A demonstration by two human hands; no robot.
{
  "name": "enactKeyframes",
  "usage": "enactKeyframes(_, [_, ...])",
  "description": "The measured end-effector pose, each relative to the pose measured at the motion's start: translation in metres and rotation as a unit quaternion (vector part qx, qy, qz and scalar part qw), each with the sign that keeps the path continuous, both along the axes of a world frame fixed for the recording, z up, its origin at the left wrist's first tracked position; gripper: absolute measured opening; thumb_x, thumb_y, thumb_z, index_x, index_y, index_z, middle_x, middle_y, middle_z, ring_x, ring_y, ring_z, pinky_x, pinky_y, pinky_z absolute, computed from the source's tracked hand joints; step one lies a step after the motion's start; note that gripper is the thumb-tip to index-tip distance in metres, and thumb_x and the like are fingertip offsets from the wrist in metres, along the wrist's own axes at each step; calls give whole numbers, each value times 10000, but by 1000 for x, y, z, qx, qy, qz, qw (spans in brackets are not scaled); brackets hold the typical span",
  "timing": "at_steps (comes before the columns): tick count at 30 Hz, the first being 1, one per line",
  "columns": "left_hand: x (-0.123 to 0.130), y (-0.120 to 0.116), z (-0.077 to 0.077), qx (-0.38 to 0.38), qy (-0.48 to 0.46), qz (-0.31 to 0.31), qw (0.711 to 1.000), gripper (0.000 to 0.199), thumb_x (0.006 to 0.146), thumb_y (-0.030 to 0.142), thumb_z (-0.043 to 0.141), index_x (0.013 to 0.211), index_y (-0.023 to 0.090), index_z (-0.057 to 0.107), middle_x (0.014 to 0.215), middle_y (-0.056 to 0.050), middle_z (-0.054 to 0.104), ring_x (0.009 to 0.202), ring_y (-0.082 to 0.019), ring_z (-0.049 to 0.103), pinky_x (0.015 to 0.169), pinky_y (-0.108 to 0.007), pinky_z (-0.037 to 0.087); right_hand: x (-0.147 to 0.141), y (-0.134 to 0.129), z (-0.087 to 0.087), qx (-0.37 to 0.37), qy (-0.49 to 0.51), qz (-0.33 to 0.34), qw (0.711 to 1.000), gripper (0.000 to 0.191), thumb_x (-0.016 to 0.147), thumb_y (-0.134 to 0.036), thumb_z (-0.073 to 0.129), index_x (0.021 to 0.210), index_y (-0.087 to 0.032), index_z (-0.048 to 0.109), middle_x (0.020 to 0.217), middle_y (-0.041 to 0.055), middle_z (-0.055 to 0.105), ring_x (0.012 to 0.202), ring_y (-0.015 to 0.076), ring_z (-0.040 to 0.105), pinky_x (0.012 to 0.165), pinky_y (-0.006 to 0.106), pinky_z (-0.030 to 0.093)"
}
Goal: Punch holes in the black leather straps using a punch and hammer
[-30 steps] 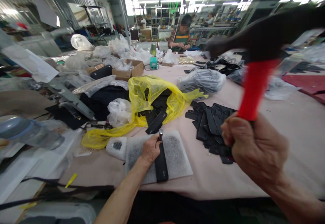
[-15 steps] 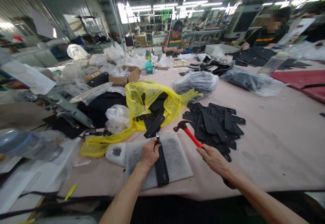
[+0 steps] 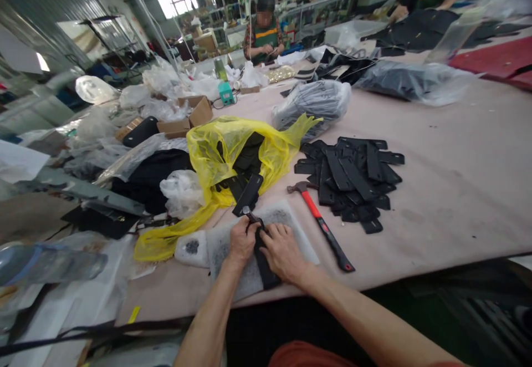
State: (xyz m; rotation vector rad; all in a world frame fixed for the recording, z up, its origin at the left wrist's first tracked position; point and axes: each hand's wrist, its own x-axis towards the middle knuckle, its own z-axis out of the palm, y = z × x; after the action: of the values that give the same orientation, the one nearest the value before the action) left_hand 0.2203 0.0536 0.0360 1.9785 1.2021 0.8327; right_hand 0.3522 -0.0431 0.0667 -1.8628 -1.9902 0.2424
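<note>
One black strip [image 3: 266,270] seems midway, the left hand [image 3: 243,240] gripping a metal tool [image 3: 248,212], the right hand [image 3: 285,251] on the strip, hold unclear, and the strip pile [image 3: 351,173] possibly finished.

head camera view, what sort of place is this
Probably a factory workshop: a pile of flat black strips lies beside a claw hammer with a red-and-black handle, and a person in a green top with an orange stripe is farther back.

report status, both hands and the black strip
Left hand holds metal tool; right hand on black strip. Strip lying on pale board. Hammer on table to the right, seemingly out of the way.
</note>
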Motion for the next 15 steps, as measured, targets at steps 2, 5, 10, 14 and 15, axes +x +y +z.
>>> enactKeyframes(2, [2,6,0,-30,-16,58,998,180,846,326,553,859,189,669,792,-31,697,751,-173,638,725,-274,505,-7,-2,-7,6,3,-7,1000,310,849,-280,608,1144,-186,588,1103,124,566,1018,276,466,853,414,353])
enactKeyframes(5, [3,15,-1,-91,-90,134,983,271,849,413,534,851,170,653,750,-24,677,682,-164,626,639,-261,506,-5,-3,-11,8,23,-6,1000,322,838,-277,629,1149,-204,589,1146,115,555,1045,270,458,876,416,345])
enactKeyframes(10, [-12,5,-1,-69,-41,139,987,276,844,425,549,831,175,667,739,-26,686,702,-176,626,665,-263,484,-1,-2,-10,3,47,-12,999,347,819,-279,661,1153,-221,585,1164,94,554,1064,262,455,899,415,344])
enactKeyframes(14, [-19,-10,0,-39,-2,134,990,269,861,409,533,889,190,686,802,-42,717,763,-194,651,716,-272,473,-2,2,-11,-7,61,-22,998,342,812,-286,672,1138,-223,591,1134,87,573,1056,262,465,890,413,355])
enactKeyframes(15, [-19,-11,1,-38,-3,133,990,272,864,409,527,893,189,685,811,-44,719,768,-194,653,716,-270,471,-2,2,-10,-11,63,-23,998,342,814,-286,668,1142,-222,592,1134,91,579,1056,265,470,889,416,358])
